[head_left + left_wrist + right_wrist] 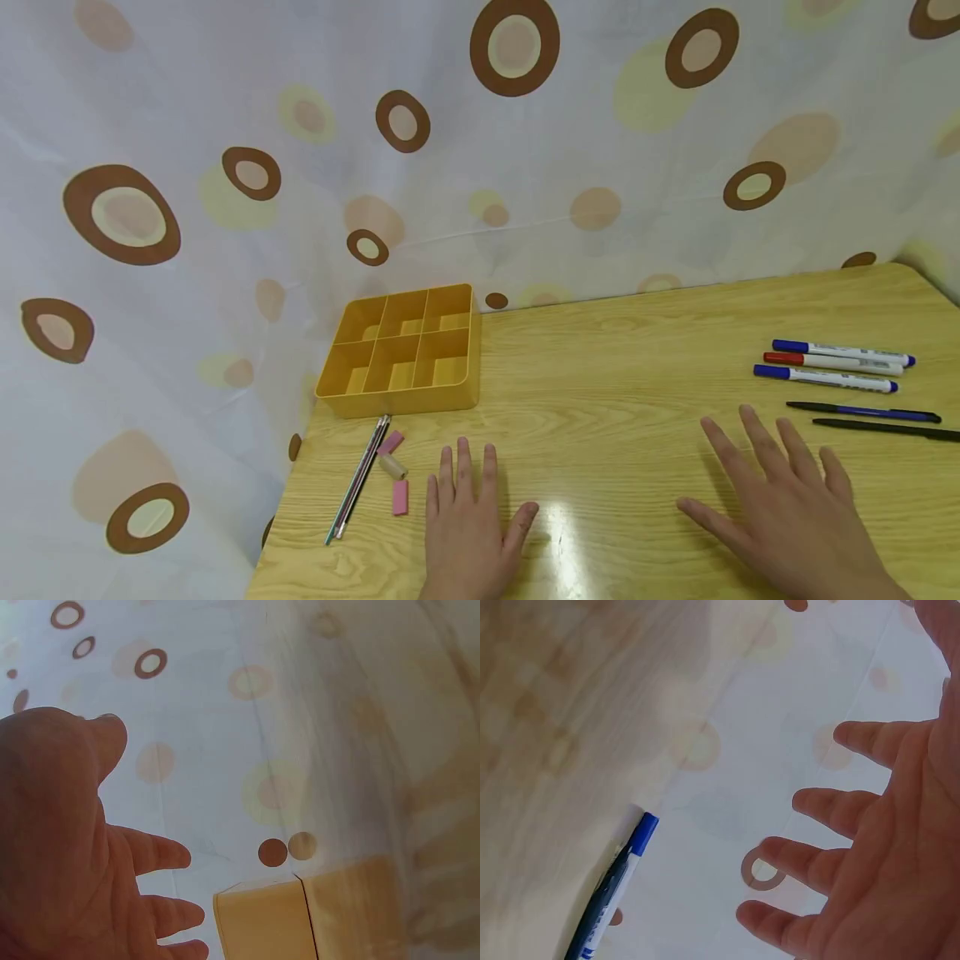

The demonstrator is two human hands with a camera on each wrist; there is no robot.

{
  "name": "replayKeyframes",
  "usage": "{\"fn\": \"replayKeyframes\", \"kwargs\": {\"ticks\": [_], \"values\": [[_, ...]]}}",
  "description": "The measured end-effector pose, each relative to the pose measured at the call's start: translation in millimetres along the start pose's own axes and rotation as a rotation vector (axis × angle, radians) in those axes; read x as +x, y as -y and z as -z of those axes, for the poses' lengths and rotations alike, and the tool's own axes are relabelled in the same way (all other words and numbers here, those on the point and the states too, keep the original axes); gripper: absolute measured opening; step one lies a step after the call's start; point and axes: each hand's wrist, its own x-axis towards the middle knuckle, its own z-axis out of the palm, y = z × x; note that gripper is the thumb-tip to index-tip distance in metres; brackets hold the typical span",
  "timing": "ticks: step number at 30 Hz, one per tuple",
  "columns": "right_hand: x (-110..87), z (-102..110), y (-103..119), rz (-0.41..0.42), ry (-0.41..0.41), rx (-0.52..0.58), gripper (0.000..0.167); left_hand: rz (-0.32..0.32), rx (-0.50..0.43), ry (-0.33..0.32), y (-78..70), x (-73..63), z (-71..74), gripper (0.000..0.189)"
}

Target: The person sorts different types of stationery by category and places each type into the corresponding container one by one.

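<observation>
The fingers of the left hand (467, 533) are straight and hold nothing, with the thumb spread wide to the right. Those of the right hand (787, 508) are also straight, fanned wide apart, and hold nothing. Whether either palm touches the table (600, 375) I cannot tell.

Just left of the left hand lies a pink eraser (401, 497). Beyond it is a small tan block (392, 467), with a second pink eraser (391, 442) just beside its far side. Left of these, a few pencils (360, 479) lie in a bundle, their far ends close to a yellow box (405, 403) with six compartments.

Beyond the right hand's fingers, to the right, lie a black pen (885, 428) and a blue-and-black pen (862, 411). Farther back, a red-capped marker (832, 362) lies between two blue-capped markers (825, 378). A spotted curtain (525, 167) hangs along the table's far and left sides.
</observation>
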Motion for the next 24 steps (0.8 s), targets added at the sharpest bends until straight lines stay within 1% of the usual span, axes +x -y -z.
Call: {"fn": "replayKeyframes", "kwargs": {"ticks": [5,10,12,15,20,22,24], "values": [[11.3,7,9,0.043,-0.032,-0.027,0.096,-0.008,0.014,-0.021,5.3,-0.3,1.7,0.080],[27.1,11,19,0.114,-0.070,-0.037,0.091,-0.009,0.042,-0.067,15.6,2.0,5.0,0.080],[35.0,12,25,0.141,-0.083,-0.040,0.089,-0.005,0.056,-0.080,21.4,4.0,8.0,0.080],[47.1,12,33,0.174,-0.096,-0.043,0.086,0.004,0.068,-0.080,31.8,7.8,14.1,0.080],[66.1,9,51,0.208,-0.083,-0.043,0.084,0.036,0.060,-0.065,52.6,15.6,25.9,0.080],[74.0,6,59,0.233,-0.106,-0.042,0.084,0.055,0.057,-0.064,61.3,19.0,30.0,0.081],[82.3,2,66,0.267,-0.149,-0.040,0.085,0.072,0.051,-0.070,69.3,23.2,33.4,0.082]]}}
